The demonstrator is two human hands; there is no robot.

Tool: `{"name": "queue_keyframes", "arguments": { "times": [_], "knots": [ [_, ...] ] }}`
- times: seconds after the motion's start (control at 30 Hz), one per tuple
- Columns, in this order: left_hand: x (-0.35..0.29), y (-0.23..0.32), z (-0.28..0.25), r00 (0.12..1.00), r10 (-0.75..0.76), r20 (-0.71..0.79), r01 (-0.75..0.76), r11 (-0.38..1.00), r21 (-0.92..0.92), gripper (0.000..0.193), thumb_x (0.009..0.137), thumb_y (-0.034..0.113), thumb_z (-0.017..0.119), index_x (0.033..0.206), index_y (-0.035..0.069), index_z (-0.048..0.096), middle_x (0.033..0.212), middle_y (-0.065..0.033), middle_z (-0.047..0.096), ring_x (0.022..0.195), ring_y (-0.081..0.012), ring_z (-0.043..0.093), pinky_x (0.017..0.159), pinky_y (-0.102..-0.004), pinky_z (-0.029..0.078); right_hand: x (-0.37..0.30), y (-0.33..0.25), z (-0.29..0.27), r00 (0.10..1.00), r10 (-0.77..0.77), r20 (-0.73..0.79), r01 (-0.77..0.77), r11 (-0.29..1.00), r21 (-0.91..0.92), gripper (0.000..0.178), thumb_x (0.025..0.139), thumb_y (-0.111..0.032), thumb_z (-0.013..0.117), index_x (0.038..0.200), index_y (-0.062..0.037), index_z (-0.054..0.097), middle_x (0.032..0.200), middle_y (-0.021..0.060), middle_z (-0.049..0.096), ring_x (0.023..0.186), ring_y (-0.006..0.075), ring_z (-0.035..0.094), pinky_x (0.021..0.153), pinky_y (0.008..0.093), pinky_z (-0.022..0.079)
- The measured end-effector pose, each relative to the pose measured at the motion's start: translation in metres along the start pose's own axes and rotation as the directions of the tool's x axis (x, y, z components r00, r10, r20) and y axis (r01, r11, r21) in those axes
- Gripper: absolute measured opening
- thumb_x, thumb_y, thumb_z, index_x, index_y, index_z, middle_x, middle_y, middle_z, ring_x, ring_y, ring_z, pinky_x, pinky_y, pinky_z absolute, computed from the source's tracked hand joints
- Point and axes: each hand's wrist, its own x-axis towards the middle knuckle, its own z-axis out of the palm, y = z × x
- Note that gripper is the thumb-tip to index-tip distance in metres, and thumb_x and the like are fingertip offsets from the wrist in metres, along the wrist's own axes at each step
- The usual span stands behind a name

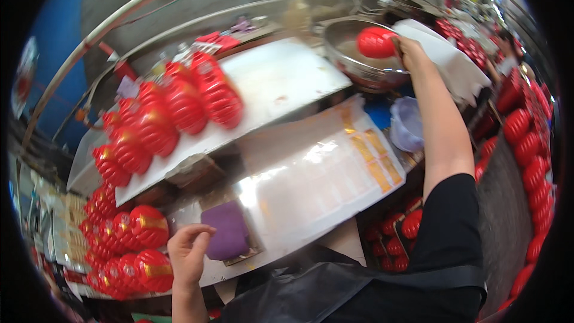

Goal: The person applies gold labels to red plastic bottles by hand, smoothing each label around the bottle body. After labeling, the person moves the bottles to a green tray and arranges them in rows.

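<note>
One glossy red piece [375, 42] out over one metal bowl [369, 81], its right end gripped between the fingers and thumb of the right hand [411, 54]; the bowl's rim curves below and left of that hand, with open air on the piece's left; a single lavender bucket [407, 123] stands nearer the body, beside the forearm; left of the right hand stretches a raised white table [281, 78], open room up to its front edge; a clear sheet [317, 167] spreads between the hands; one purple pad [225, 231] sits just right of the left hand [190, 250], fingers curled, thumb near them, whether they meet I can't tell; beyond, red moulded pieces [149, 227] crowd in, too many to count; right arm reaching far forward, left hand low, raised from the wrist!
</note>
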Motion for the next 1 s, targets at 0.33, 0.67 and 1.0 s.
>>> {"name": "queue_keyframes", "arguments": {
  "times": [0.33,0.67,1.0],
  "knots": [
    [0.011,-0.035,-0.027,0.992,-0.059,-0.107,0.068,0.994,0.082,0.016,0.093,0.002,0.065,0.104,-0.004,0.074,0.098,-0.0093,0.077,0.090,-0.0139,0.070,0.084,-0.0283,0.055,0.074,0.037,-0.037,0.975,-0.223,-0.023,0.046,0.299,-0.953,0.084,0.081,-0.068,0.072,0.094,0.0145,0.073,0.088,0.0319,0.073,0.085,0.0420,0.075,0.073,0.0466,0.057],
    [0.009,-0.035,-0.033,0.999,-0.045,-0.011,0.046,0.984,0.174,0.015,0.095,0.002,0.067,0.107,-0.004,0.072,0.103,-0.0100,0.076,0.096,-0.0156,0.071,0.087,-0.0294,0.056,0.030,0.020,-0.020,0.992,-0.002,0.125,0.101,0.604,-0.791,0.031,0.089,-0.022,0.062,0.065,-0.0035,0.065,0.057,0.0057,0.061,0.046,0.0163,0.056,0.046,0.0328,0.037],
    [0.020,-0.010,-0.017,0.918,0.290,0.270,-0.378,0.845,0.378,0.026,0.086,0.017,0.071,0.110,0.008,0.072,0.117,-0.0145,0.070,0.112,-0.0332,0.065,0.095,-0.0443,0.052,-0.072,-0.070,0.031,0.727,-0.569,0.384,0.526,0.103,-0.844,0.032,0.098,-0.032,0.060,0.094,-0.0010,0.062,0.086,0.0075,0.067,0.079,0.0171,0.064,0.071,0.0327,0.050]
  ]
}}
